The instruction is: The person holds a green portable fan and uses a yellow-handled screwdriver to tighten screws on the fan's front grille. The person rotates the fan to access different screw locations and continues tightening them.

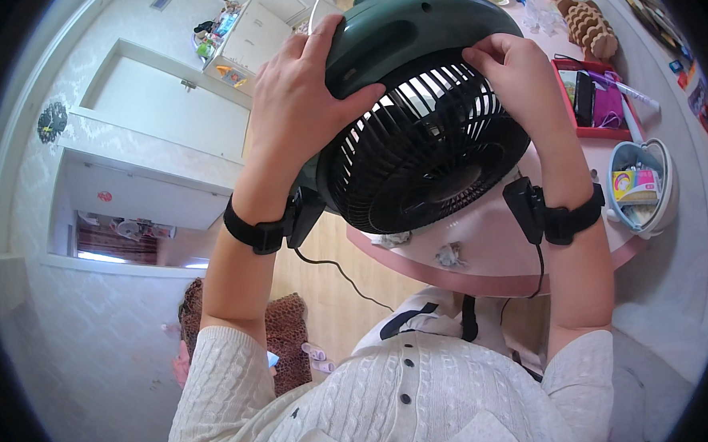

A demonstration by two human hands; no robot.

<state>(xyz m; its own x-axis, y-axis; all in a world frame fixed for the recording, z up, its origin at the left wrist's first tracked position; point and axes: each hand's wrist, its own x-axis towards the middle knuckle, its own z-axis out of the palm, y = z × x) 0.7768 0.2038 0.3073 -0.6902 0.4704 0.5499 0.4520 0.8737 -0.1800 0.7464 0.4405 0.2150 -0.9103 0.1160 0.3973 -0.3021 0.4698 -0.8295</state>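
A fan with a dark green housing (428, 33) and a black slatted grille (421, 156) is tilted up in front of me, over the table. My left hand (300, 98) grips the housing's left side, its thumb lying by the edge of the grille and the other fingers reaching up over the shell. At the upper right, my right hand (522, 78) has thumb and fingers pinched together at the seam between housing and grille. Whatever sits between those fingertips is too hidden to make out. The fan's back is out of sight.
Below the fan lies a pink-edged table (487, 280) with crumpled tissue (450, 255). To the right are a red tray (591, 132) of small items, a pale blue basket (623, 167) and a brown scalloped stack (587, 29). Black cables (343, 270) hang from my wrist straps.
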